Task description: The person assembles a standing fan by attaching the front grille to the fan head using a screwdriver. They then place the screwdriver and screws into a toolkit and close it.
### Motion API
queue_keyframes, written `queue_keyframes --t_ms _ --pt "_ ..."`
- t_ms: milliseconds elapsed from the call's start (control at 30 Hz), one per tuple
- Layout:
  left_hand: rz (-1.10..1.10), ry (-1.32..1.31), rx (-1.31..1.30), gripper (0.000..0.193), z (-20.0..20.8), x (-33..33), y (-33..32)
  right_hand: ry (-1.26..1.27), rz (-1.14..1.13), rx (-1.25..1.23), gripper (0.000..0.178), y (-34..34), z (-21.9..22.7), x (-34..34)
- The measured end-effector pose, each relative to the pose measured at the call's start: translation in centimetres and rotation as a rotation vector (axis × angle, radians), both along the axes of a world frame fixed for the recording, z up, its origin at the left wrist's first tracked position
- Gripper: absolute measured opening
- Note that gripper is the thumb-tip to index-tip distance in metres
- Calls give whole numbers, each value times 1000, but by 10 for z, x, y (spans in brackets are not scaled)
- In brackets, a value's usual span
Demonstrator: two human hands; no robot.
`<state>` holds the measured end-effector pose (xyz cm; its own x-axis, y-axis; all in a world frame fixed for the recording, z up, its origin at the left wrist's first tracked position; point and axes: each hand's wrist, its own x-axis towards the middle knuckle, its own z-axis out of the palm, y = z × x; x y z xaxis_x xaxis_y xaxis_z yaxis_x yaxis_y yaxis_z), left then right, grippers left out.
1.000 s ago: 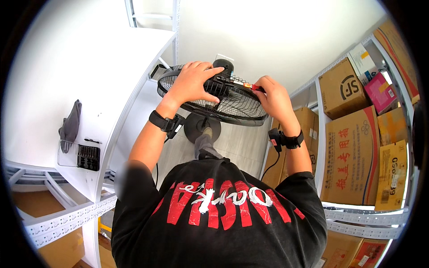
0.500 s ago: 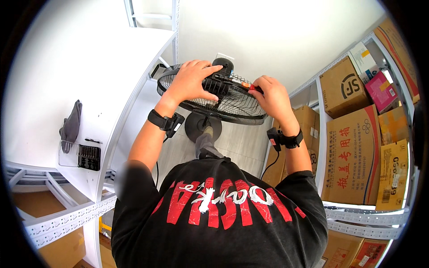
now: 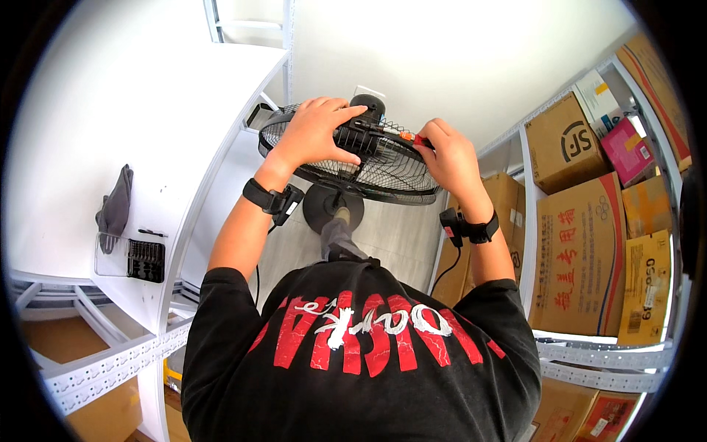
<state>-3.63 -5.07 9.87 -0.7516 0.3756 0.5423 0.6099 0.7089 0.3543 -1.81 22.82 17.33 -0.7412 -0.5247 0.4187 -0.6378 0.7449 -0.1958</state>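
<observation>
A black standing fan is in front of me, its wire guard seen from above and its round base on the floor. My left hand straddles the top of the guard, thumb on the near side and fingers on the far side, holding it. In my right hand is a screwdriver with a red and orange handle. Its shaft points left toward the black motor housing; where the tip sits is hard to make out.
On the white table at left lie a dark grey cloth, a black bit set in a clear case and a small black bit. Shelves with cardboard boxes stand at right. My foot touches the fan's base area.
My right hand has shifted very slightly with the screwdriver, its fingers turned a little on the handle. My left hand keeps its place on the fan.
</observation>
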Motion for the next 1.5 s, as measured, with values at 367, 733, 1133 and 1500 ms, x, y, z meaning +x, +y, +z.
queue_keyframes --t_ms 367,733,1133,1500 --pt "-24 -2 16 87 1 -2 -3 -17 105 -24 25 8 -9 -13" --pt "-27 -9 12 86 1 -1 -6 -31 96 -88 15 1 -6 -11" --pt "-6 -2 -11 89 1 -1 -7 143 -15 -27 10 -9 -16 -12" --pt "-23 -49 13 88 6 -2 -8 -254 -250 -318 47 60 -36 -3"
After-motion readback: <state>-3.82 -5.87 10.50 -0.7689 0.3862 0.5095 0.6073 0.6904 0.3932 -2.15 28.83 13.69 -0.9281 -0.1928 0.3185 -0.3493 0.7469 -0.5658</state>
